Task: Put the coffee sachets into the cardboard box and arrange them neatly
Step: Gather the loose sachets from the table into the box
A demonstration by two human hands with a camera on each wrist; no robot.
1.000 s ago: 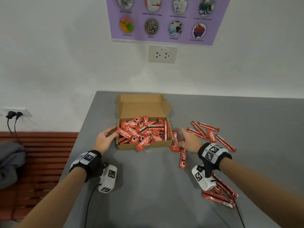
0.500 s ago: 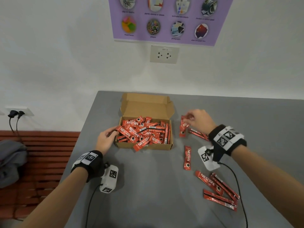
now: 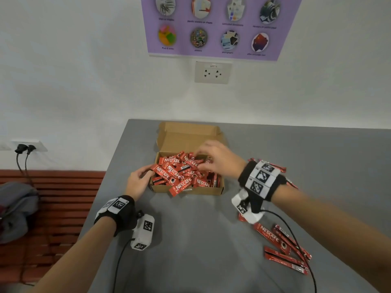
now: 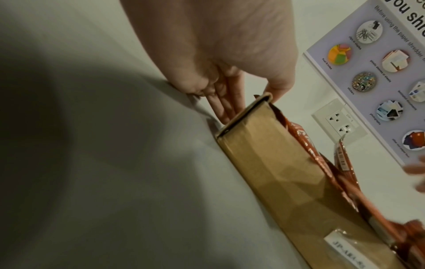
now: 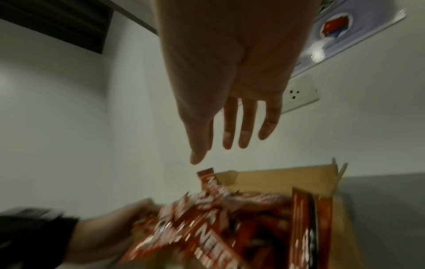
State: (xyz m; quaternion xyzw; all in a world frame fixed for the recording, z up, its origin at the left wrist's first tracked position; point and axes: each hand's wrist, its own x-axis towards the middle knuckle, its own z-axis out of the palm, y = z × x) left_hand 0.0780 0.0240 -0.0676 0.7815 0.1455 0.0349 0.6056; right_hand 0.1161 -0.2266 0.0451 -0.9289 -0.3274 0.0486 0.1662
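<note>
A brown cardboard box (image 3: 186,190) with its lid folded back stands on the grey table (image 3: 201,240), heaped with red coffee sachets (image 3: 179,172) lying crosswise. My left hand (image 3: 146,172) pinches the box's left wall, fingers outside and thumb over the rim; in the left wrist view the hand (image 4: 248,98) grips the box (image 4: 276,163) at its corner. Above the pile hovers my right hand (image 3: 203,157); its fingers (image 5: 230,134) are straight and hold nothing over the box (image 5: 287,180). Loose sachets (image 3: 273,235) lie at the near right, and more sachets (image 3: 277,167) lie behind my right wrist.
The table's left edge runs close to the box, with a red slatted bench (image 3: 53,208) and a grey bundle of cloth (image 3: 14,208) beyond it. On the wall behind are a socket (image 3: 212,72) and a purple poster (image 3: 215,26). Black cables trail from both wrists.
My right hand picked sachets up from the table right of the box, swung left over the box and now holds nothing. My left hand has stayed on the box's left wall.
</note>
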